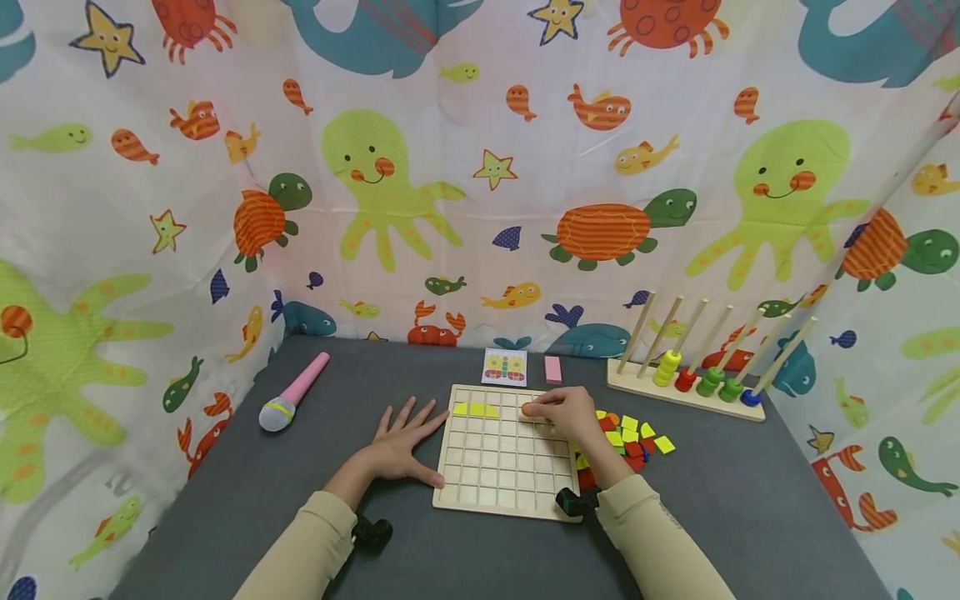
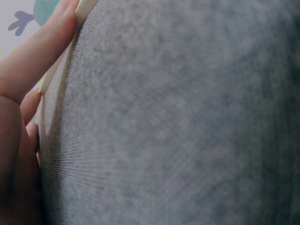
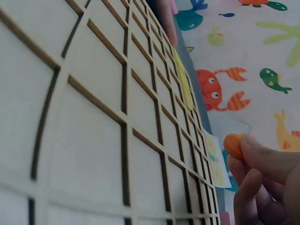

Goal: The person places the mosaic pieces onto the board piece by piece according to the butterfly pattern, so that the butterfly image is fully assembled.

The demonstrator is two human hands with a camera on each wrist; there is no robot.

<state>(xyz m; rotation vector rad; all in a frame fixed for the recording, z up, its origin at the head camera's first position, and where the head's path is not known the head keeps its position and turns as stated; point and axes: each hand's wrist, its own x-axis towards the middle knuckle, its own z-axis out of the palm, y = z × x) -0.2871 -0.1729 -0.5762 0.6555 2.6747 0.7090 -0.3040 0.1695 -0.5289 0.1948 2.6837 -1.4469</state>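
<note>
A wooden grid board (image 1: pixel 495 477) lies flat with yellow tiles (image 1: pixel 476 410) set in cells of an upper row. My left hand (image 1: pixel 397 446) rests at its left side, fingers spread, with the thumb (image 2: pixel 40 58) on the board's edge. Between thumb and fingertips, my right hand (image 1: pixel 567 412) pinches a small rounded orange piece (image 3: pixel 233 145) over the top right part of the grid. Beside the board's right edge, partly hidden by the right forearm, is a pile of loose yellow, red and orange tiles (image 1: pixel 630 437).
Behind the board lie a picture card (image 1: pixel 505 367) and a pink block (image 1: pixel 552 370). A wooden peg stand (image 1: pixel 686 392) with coloured beads stands at the back right. Off to the left lies a pink toy microphone (image 1: pixel 296 392). A printed sea-animal curtain (image 1: pixel 450 208) hangs around the table.
</note>
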